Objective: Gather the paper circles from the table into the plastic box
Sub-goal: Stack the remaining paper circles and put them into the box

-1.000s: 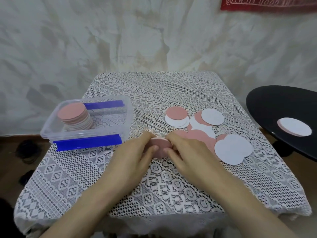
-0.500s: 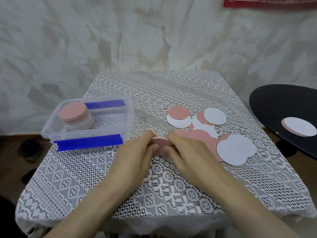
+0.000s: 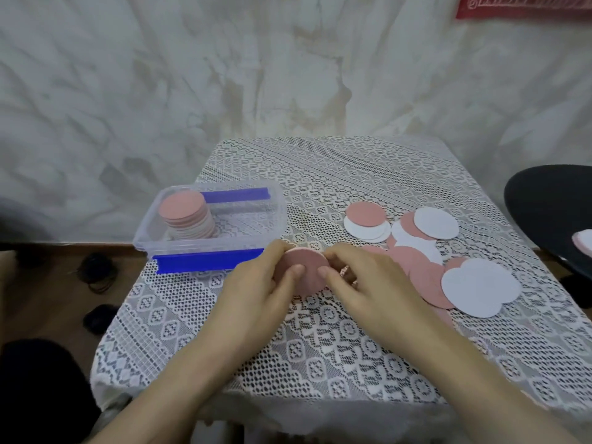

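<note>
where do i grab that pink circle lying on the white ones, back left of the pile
Pinch the pink circle at its near rim, where it overlaps the white circles and likely sits slightly raised. Come down from above: it lies flat, topmost, nothing covering it, so only its edge can be pinched.

Both hands, left hand (image 3: pixel 256 283) & right hand (image 3: pixel 365 283), pinch a pink stack (image 3: pixel 302 270) (tilted up) nr the plastic box (image 3: pixel 211 248) on the bench (image 3: pixel 320 347).

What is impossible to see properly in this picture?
Head view only:
- Pink stack: its thickness, covered by the left hand and right hand.
- Circle pile on the black surface: cut by the right edge.
- Red banner: writing cut by the top edge.
</note>
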